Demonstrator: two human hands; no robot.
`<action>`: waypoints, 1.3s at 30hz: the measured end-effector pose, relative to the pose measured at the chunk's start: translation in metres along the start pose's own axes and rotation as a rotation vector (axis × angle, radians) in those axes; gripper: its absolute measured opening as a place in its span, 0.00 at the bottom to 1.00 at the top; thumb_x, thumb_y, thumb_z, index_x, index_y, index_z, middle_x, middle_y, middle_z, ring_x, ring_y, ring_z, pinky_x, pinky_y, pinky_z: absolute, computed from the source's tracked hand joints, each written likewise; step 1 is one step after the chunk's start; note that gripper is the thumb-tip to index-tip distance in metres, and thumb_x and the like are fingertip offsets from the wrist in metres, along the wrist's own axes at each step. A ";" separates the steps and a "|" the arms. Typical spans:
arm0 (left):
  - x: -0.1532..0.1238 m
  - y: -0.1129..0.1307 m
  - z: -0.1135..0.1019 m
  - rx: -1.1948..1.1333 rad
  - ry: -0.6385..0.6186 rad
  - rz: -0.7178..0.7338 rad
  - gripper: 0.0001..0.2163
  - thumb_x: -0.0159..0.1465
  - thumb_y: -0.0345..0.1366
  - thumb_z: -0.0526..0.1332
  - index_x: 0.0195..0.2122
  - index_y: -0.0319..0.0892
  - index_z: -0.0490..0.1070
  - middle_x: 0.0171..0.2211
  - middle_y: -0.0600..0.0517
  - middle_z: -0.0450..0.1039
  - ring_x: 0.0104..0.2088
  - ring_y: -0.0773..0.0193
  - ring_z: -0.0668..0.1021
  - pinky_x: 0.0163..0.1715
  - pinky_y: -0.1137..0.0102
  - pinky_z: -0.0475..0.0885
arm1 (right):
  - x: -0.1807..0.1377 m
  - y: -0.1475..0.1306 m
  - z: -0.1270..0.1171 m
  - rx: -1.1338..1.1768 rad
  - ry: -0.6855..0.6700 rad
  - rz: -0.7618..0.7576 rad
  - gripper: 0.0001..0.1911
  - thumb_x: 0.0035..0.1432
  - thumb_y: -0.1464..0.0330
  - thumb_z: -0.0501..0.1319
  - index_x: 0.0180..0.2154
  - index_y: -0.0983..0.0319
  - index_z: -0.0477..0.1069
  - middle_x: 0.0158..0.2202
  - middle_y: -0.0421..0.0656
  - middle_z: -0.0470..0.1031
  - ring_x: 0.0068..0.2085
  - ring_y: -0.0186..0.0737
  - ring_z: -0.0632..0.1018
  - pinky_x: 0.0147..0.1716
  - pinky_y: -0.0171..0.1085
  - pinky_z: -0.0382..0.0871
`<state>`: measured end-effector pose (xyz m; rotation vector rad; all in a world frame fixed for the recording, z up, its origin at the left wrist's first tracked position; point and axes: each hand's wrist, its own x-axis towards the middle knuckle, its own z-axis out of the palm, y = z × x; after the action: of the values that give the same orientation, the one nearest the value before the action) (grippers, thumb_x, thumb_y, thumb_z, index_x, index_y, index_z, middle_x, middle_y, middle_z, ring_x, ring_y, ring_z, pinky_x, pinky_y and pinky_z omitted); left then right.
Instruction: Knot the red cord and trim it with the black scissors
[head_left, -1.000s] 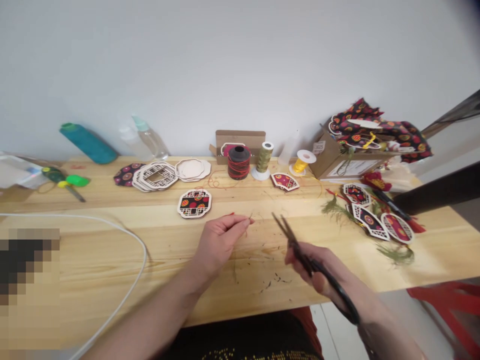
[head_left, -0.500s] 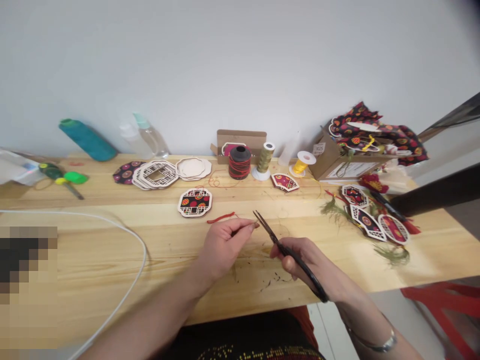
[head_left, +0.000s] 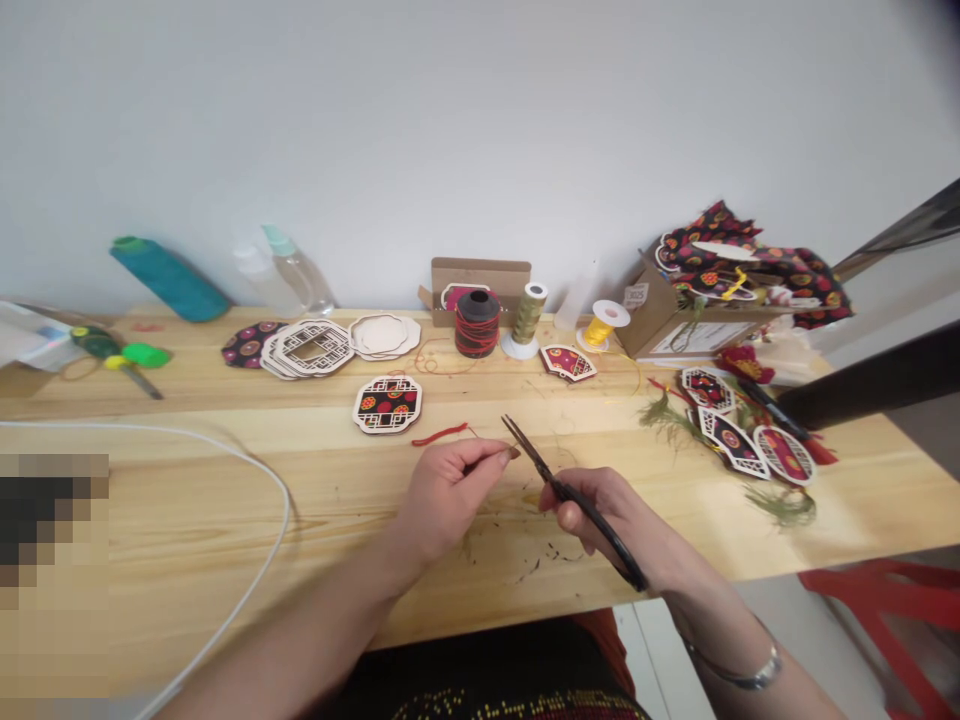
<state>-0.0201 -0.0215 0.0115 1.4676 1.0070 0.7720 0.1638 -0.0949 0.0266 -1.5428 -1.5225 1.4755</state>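
My right hand (head_left: 604, 510) grips a pair of dark scissors (head_left: 551, 475). Their blades point up and to the left, nearly together, with the tips close to my other fingertips. My left hand (head_left: 454, 490) is closed in a pinch above the table. A tiny brownish bit shows at its fingertips, too small to name. Just behind that hand lies a short red cord (head_left: 440, 434). Farther back is a patterned cloth-and-wood piece (head_left: 387, 404) with a cut-out lattice frame.
A red-and-black thread spool (head_left: 477, 325), olive spool (head_left: 529, 315) and yellow spool (head_left: 602, 325) stand along the wall. Tasselled ornaments (head_left: 727, 440) and a full cardboard box (head_left: 694, 330) are at right. A white cable (head_left: 281, 490) curves across the left. Lattice frames (head_left: 311, 350) lie at back left.
The scissors have shifted slightly up and left, their blades crossing nearer my left fingertips, and the blades look closer together. My left hand stays almost still in its pinch.
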 end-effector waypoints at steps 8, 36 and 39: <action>-0.001 0.000 0.001 0.000 0.002 0.010 0.08 0.59 0.34 0.61 0.36 0.44 0.80 0.34 0.53 0.81 0.35 0.63 0.80 0.38 0.71 0.73 | 0.001 0.001 0.001 0.028 -0.011 0.014 0.32 0.50 0.41 0.54 0.32 0.66 0.68 0.21 0.34 0.54 0.22 0.28 0.56 0.19 0.31 0.47; 0.002 0.001 0.000 -0.073 0.108 -0.056 0.06 0.56 0.35 0.63 0.30 0.42 0.80 0.29 0.52 0.79 0.31 0.66 0.76 0.33 0.72 0.70 | -0.002 0.005 0.001 0.138 0.038 -0.029 0.27 0.52 0.46 0.57 0.29 0.65 0.67 0.18 0.33 0.55 0.19 0.26 0.55 0.17 0.30 0.47; 0.007 -0.002 -0.002 -0.282 0.244 -0.182 0.07 0.54 0.37 0.65 0.31 0.40 0.79 0.17 0.56 0.69 0.17 0.74 0.65 0.17 0.77 0.59 | -0.009 0.000 0.001 0.069 -0.125 -0.044 0.23 0.47 0.50 0.64 0.30 0.65 0.69 0.20 0.34 0.59 0.20 0.26 0.57 0.17 0.29 0.49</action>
<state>-0.0196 -0.0144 0.0091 1.0431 1.1455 0.9330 0.1649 -0.1031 0.0289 -1.3920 -1.5486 1.6087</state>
